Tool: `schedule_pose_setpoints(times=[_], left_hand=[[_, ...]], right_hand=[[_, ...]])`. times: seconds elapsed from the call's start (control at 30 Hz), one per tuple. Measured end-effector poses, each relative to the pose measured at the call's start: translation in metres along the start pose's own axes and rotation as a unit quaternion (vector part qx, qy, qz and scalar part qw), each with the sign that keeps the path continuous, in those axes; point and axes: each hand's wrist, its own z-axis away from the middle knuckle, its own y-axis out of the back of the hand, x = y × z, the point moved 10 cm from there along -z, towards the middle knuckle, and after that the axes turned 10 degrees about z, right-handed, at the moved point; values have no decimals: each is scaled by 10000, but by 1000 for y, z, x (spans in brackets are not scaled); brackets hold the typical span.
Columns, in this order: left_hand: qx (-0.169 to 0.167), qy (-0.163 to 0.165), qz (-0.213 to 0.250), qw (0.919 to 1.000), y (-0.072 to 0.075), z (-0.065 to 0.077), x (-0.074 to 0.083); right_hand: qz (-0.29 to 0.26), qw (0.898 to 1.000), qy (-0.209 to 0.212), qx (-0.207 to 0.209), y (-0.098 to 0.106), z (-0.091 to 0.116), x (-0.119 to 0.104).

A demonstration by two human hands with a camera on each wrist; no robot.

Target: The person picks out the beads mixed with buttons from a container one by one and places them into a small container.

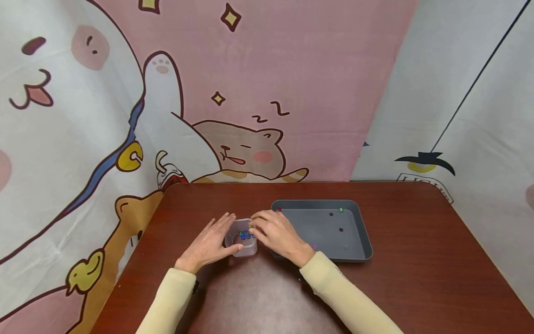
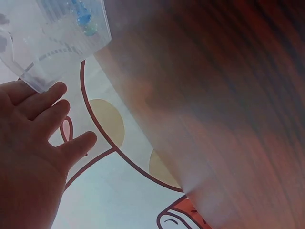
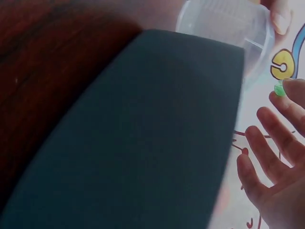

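Note:
In the head view, a small clear plastic container (image 1: 249, 250) with several blue and green beads (image 1: 246, 235) inside stands at the table's middle. My left hand (image 1: 210, 243) holds it from the left, thumb along its near side and fingers at its far left side. My right hand (image 1: 277, 233) is over the container's right rim. Its thumb and index finger pinch a green bead (image 3: 279, 89), seen in the right wrist view, while the other fingers spread apart. From the left wrist, blue beads (image 2: 83, 18) show through the container's wall.
A shallow grey tray (image 1: 363, 232) lies to the right of the container, partly under my right hand. Scattered in it are a green bead (image 1: 340, 210), a pink bead (image 1: 314, 247), a pale bead (image 1: 345, 247) and two brown spots. A cartoon-print cloth (image 1: 325, 93) hangs behind the table.

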Motion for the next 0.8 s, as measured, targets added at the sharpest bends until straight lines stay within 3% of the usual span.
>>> schedule_pose_setpoints(times=[0.43, 0.63, 0.8], left_hand=[[-40, -33, 270, 9996, 0, -2, 3], [-86, 101, 524, 9985, -1, -2, 0], [-131, 243, 616, 9977, -2, -2, -2]], right_hand=[[164, 9996, -101, -219, -18, 3, 4], [-85, 9985, -463, -263, -10, 10, 15], [-304, 9970, -706, -53, 5, 20, 27]])
